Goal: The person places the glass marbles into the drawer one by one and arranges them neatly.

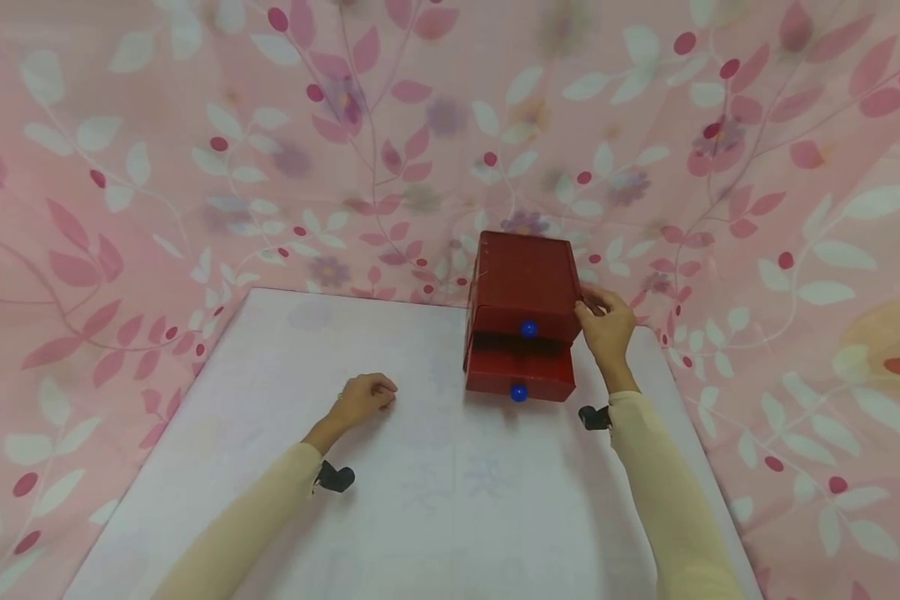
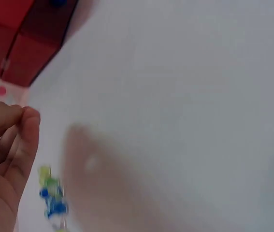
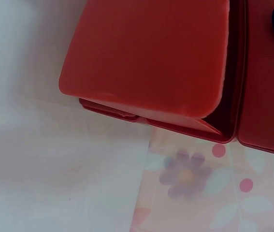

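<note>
At far left, we see pink floral cloth (image 1: 112, 192) rising beside and behind a white table (image 1: 360, 533). A pale left sleeve (image 1: 243, 521) reaches in from below, a small black device (image 1: 337, 477) jutting from its cuff. Ahead of it, a person's left hand (image 1: 362, 398) hovers over the table, fingers loosely bent, thumb and forefinger meeting at the tips; we find nothing in its hold. In the left wrist view, we spot blurred yellow, green and blue pieces (image 2: 57, 208) beside that hand, too soft to identify.

Right of centre, we find a red box (image 1: 528, 271) near the table's far edge, before the cloth. Its upper drawer (image 1: 502, 319), with a blue knob (image 1: 528, 329), sits in place; beneath, the lower drawer (image 1: 487, 382) stands partly out, bearing a second blue knob (image 1: 519, 392).

At right, we see the right hand (image 1: 610, 327) touching the box's right side near the front, its relaxed fingers bent but not wrapped round it. Below, another black device (image 1: 595, 417) juts from the pale right sleeve (image 1: 660, 483).
</note>
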Available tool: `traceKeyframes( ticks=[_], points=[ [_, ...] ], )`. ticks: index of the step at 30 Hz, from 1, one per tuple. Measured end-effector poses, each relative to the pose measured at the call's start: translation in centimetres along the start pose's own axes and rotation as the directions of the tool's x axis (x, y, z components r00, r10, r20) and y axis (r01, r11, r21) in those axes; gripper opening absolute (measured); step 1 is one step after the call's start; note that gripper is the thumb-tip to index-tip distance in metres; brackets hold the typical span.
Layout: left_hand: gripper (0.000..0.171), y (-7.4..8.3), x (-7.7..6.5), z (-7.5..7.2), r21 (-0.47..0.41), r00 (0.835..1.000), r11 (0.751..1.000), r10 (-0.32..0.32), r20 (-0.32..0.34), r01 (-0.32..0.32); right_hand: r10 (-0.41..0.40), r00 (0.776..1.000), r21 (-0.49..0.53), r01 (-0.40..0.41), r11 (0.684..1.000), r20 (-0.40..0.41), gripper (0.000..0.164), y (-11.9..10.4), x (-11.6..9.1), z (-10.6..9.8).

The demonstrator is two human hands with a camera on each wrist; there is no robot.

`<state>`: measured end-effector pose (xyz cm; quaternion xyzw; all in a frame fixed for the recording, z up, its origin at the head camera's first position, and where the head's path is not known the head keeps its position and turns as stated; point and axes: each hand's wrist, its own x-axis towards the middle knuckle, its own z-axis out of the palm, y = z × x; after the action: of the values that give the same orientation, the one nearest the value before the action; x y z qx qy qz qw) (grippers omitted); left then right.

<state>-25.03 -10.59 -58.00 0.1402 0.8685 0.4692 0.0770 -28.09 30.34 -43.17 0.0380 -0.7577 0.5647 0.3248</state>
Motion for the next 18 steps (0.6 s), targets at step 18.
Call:
traceKeyframes(
  ticks=[18],
  points=[
    [0.015, -5.2, -1.9, -5.0, 0.211, 0.972, 0.971, -0.061, -0.227, 0.11, -0.002, 1.0, -0.018, 0.002, 1.0, -0.004, 0.026, 0.3, 0.0, 0.1]
  ],
)
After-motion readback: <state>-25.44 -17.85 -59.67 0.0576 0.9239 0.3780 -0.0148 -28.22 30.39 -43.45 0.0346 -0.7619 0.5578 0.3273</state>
